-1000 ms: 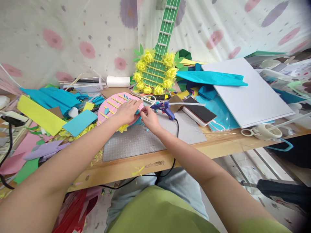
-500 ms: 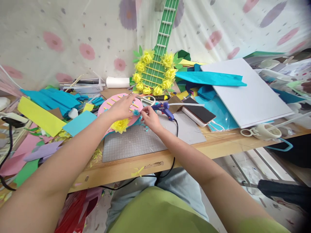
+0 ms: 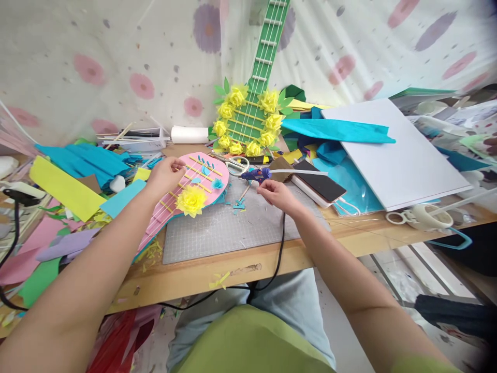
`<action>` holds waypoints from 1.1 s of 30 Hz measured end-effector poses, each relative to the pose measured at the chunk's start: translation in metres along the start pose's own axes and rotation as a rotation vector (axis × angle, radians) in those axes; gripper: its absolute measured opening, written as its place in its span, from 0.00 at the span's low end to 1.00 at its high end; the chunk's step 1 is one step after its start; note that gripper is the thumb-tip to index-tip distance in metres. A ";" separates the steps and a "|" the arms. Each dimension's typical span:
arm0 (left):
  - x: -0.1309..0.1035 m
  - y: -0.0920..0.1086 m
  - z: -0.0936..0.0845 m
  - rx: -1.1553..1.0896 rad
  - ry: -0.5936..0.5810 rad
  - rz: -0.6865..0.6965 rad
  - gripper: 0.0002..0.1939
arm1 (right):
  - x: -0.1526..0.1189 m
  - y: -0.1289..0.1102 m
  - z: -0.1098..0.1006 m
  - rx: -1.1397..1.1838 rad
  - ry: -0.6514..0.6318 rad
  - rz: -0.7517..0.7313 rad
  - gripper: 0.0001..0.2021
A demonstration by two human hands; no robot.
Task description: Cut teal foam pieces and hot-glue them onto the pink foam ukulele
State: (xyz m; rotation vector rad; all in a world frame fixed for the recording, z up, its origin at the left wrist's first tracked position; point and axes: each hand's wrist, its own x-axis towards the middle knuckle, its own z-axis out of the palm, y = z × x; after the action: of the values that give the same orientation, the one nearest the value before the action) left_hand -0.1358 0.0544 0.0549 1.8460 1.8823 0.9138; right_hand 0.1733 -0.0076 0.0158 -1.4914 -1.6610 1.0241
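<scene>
A pink paper guitar (image 3: 213,170) with yellow bars, white strings and a blue underside lies on the grey cutting mat (image 3: 217,238). On it sit a large yellow paper flower (image 3: 191,201), a small blue flower (image 3: 217,183) and several blue petal pieces. My left hand (image 3: 166,176) is over the guitar's upper left edge, fingers curled together; whatever is in them is hidden. My right hand (image 3: 277,194) is closed at the handle of a purple glue gun (image 3: 255,175), which it covers. A white glue stick (image 3: 298,171) pokes from the gun's back.
A green paper guitar (image 3: 248,122) ringed with yellow flowers leans at the back. White-handled scissors (image 3: 237,166) lie behind the mat. To the right are a black phone (image 3: 319,180) and a white board (image 3: 404,155). Blue scraps (image 3: 238,205) lie on the mat; a black cord hangs over the table edge.
My right hand has moved right from the guitar's edge to the glue gun's handle. My left hand has drawn back left, uncovering the blue pieces. The gun has shifted slightly left.
</scene>
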 end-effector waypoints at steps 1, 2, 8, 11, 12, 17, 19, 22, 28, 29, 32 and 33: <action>-0.001 -0.003 0.001 0.029 -0.027 -0.024 0.10 | -0.003 -0.001 -0.006 -0.053 -0.041 0.010 0.14; -0.002 -0.004 0.003 0.048 -0.059 -0.035 0.10 | -0.005 -0.002 -0.011 -0.095 -0.082 0.015 0.15; -0.003 -0.002 0.012 0.104 -0.247 0.028 0.15 | -0.002 0.002 -0.035 -0.352 -0.118 0.127 0.19; 0.000 -0.003 0.015 0.156 -0.280 -0.005 0.15 | 0.003 0.010 -0.045 -0.470 0.005 0.186 0.21; 0.002 -0.004 0.015 0.176 -0.283 -0.016 0.14 | 0.005 0.012 -0.047 -0.481 0.060 0.194 0.21; 0.005 -0.006 0.015 0.181 -0.283 -0.082 0.08 | 0.014 0.014 -0.045 -0.418 0.194 0.180 0.22; 0.003 -0.004 0.015 0.154 -0.280 -0.085 0.08 | 0.019 0.014 -0.039 -0.391 0.222 0.131 0.20; -0.001 0.001 0.014 0.101 -0.259 -0.102 0.10 | 0.028 0.016 -0.030 -0.344 0.264 0.021 0.21; -0.007 0.010 0.009 0.114 -0.239 -0.134 0.06 | 0.038 0.021 -0.013 -0.175 0.248 -0.066 0.21; -0.007 0.010 0.008 0.129 -0.227 -0.124 0.06 | 0.038 0.022 -0.011 -0.168 0.248 -0.066 0.19; -0.006 0.012 0.006 0.151 -0.174 -0.085 0.08 | 0.039 0.022 -0.004 -0.197 0.275 -0.004 0.19; -0.006 0.013 0.006 0.145 -0.157 -0.069 0.07 | 0.039 0.022 -0.002 -0.214 0.286 0.035 0.19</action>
State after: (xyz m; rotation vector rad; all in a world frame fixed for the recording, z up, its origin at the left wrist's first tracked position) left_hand -0.1217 0.0489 0.0575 1.8620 1.9455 0.6059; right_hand 0.1805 0.0324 -0.0032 -1.7211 -1.5791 0.6285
